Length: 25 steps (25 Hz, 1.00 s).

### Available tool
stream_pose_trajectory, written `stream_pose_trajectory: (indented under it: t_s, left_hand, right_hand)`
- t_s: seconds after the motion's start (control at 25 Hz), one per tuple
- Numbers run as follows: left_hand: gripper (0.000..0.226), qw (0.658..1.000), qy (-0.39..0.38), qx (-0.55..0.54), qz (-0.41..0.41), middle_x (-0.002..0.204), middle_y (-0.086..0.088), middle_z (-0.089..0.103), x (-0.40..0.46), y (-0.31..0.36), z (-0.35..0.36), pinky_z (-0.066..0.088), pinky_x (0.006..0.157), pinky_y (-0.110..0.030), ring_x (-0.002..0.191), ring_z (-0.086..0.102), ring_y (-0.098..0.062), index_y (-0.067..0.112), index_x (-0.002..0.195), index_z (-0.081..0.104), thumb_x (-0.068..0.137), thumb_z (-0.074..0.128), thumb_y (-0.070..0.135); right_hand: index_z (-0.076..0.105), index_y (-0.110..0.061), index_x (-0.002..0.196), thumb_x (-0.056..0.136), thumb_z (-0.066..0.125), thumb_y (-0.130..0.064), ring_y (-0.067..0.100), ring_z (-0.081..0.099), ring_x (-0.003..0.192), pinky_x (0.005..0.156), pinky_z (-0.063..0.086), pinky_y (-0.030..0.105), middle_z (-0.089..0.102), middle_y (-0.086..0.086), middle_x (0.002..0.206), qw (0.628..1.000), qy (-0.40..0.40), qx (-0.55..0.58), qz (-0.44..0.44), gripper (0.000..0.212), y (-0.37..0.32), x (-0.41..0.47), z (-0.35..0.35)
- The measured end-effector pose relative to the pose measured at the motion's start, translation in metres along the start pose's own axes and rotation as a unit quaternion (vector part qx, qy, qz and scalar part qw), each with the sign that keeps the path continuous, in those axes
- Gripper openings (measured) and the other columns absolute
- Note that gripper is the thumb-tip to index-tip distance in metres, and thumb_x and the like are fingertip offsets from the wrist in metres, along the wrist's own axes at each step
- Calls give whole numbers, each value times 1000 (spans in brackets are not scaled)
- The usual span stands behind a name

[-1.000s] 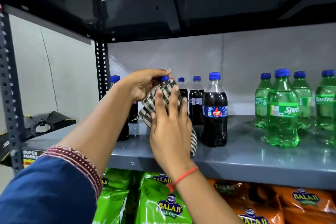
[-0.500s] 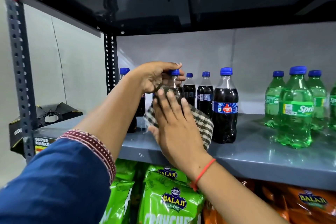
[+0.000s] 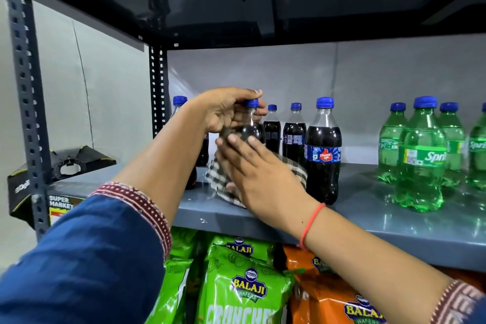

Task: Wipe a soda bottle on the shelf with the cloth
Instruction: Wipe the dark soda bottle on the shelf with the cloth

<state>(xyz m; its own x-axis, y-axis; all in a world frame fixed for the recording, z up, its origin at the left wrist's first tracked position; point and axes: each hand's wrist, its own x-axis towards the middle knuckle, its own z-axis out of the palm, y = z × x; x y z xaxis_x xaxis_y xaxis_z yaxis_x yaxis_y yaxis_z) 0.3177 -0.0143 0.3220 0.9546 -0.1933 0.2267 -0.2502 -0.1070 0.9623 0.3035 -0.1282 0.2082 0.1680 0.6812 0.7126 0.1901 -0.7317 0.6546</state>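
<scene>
On the grey shelf point(image 3: 368, 221), near its left end, I see my left hand point(image 3: 226, 110) reach in from the left, its fingers point(image 3: 236, 92) curled over the blue cap and neck of a dark cola bottle point(image 3: 253, 127), gripping it upright. My right hand point(image 3: 263, 181) comes up from the lower right. Its fingers point(image 3: 238, 143) are straight and slightly spread, pressing the checked cloth point(image 3: 295, 167) against the bottle's lower body.

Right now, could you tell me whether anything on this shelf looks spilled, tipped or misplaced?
Nothing stands out. The cola bottles and green bottles stand upright and capped on the shelf; the left hand holds the soda bottle while the right hand presses the cloth against it.
</scene>
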Motion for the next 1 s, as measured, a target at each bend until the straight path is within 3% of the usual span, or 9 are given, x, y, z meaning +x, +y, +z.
stream_pose_trajectory:
  t_s: [0.16,0.32,0.44,0.56,0.68,1.0]
  left_hand:
    - [25,1000,-8,4,-7,79,-2,75,2,0,-2,53,78,-23,73,68,-12,7,91,67,80,61,29]
    - [24,1000,-9,2,0,80,-4,73,2,0,-2,55,72,-21,73,67,-13,6,91,66,82,59,27]
    - [22,1000,-10,-2,-12,76,-2,74,0,0,-1,55,68,-21,72,67,-12,8,87,66,82,59,28]
    - [23,1000,-10,-1,-7,79,-4,73,2,0,-2,54,77,-22,75,66,-13,7,90,65,83,58,27]
    - [22,1000,-11,-4,-15,74,-2,74,3,-1,-2,52,81,-26,74,65,-14,8,86,65,82,58,29]
    - [23,1000,-11,-5,-2,77,-3,74,4,-2,-3,55,76,-23,76,66,-14,6,89,66,82,59,28]
  right_hand:
    - [58,-13,124,82,33,-34,26,48,128,107,20,41,57,6,133,1000,19,3,-25,52,10,0,-1]
    - [60,-16,122,81,32,-36,24,48,128,107,20,42,56,3,134,997,15,-9,-73,53,14,-3,2]
    - [55,-11,126,84,35,-32,28,46,129,107,20,43,55,7,135,998,26,20,-50,51,20,0,1]
    - [53,-10,128,83,34,-34,27,46,128,107,20,41,53,8,137,997,34,21,-65,54,21,-5,2]
    - [50,-5,129,84,35,-35,30,46,128,107,18,41,51,13,138,998,42,44,-5,56,21,-5,1]
    - [50,-6,130,83,35,-36,28,46,128,108,18,39,50,11,139,997,34,35,-51,57,21,-7,4]
